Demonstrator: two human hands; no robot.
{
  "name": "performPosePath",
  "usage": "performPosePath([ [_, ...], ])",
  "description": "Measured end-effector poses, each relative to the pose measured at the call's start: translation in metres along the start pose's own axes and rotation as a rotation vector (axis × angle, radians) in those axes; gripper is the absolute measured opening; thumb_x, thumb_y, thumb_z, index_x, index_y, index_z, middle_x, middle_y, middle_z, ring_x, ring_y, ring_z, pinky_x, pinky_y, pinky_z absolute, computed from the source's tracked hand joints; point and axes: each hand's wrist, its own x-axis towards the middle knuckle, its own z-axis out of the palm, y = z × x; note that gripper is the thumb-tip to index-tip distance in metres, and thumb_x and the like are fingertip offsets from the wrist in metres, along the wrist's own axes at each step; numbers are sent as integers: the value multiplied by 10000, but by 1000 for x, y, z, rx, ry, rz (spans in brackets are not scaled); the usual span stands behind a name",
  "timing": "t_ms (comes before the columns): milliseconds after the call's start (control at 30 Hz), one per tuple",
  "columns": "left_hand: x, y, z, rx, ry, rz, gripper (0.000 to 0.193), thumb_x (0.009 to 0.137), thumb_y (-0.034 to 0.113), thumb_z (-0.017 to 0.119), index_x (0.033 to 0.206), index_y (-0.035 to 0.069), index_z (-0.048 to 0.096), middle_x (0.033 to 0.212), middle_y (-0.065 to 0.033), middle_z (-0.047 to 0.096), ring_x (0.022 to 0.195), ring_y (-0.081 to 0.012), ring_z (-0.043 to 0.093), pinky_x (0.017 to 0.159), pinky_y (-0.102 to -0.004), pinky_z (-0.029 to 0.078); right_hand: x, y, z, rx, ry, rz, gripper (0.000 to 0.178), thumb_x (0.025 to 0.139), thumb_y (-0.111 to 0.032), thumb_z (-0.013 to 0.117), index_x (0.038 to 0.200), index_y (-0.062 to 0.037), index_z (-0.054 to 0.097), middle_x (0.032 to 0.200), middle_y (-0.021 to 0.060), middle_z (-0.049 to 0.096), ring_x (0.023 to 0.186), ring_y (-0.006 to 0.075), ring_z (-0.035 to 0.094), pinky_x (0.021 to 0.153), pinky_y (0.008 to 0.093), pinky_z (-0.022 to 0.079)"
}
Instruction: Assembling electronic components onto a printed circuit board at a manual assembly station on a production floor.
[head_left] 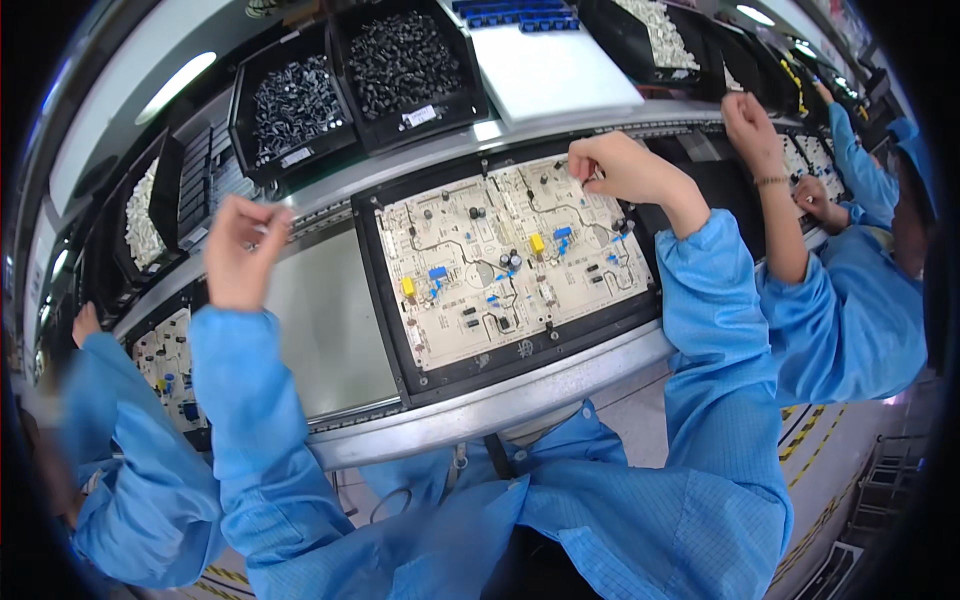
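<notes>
In front of me a cream circuit board panel lies in a black frame. It carries blue, yellow and black components, among them a yellow block and a blue block. My right hand is over the panel's far right corner, thumb and fingers pinched together; whatever is between them is too small to name. Raised left of the frame, my left hand has its fingers curled into a pinch, slightly blurred. I cannot make out what it holds, if anything.
Black bins of small dark parts stand beyond the rail, beside a white sheet. Another bin has white parts. A co-worker's hand is raised close on my right; another person's sleeve is at left. A metal edge runs nearest me.
</notes>
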Motion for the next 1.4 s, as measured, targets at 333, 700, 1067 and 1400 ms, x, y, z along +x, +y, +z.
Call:
performPosePath([
  [333, -37, -24, 25, -253, -344, -222, 118, 916, 68, 556, 928, 42, 442, 762, -42, 616, 616, -77, 510, 569, -236, 417, 206, 68, -20, -445, 741, 190, 337, 833, -175, 605, 1150, -86, 531, 910, 234, 653, 853, 378, 645, 774, 441, 496],
  [700, -45, -67, 2, -182, -394, -269, 175, 954, 157, 487, 1056, 88, 611, 832, -54, 575, 751, -126, 517, 704, -267, 437, 262, 150, 4, -633, 868, -31, 347, 821, -85, 512, 1137, 61, 524, 885, 269, 618, 817, 417, 597, 734, 464, 477],
  [1067, -65, -89, 9, -401, -416, -133, 216, 920, 58, 535, 1108, 92, 635, 930, -34, 535, 809, -106, 527, 760, -241, 462, 195, -18, 25, 272, 967, 371, 227, 871, -192, 624, 932, 12, 544, 748, 149, 625, 726, 253, 659, 625, 345, 522],
  [1400, -49, -71, 30, 69, -477, 16, 209, 863, 111, 636, 1062, 58, 672, 949, -54, 668, 878, -141, 624, 800, -269, 493, 56, -87, 105, 920, 514, -35, 192, 925, -180, 546, 989, 1, 550, 888, 146, 646, 758, 230, 643, 690, 335, 508],
])
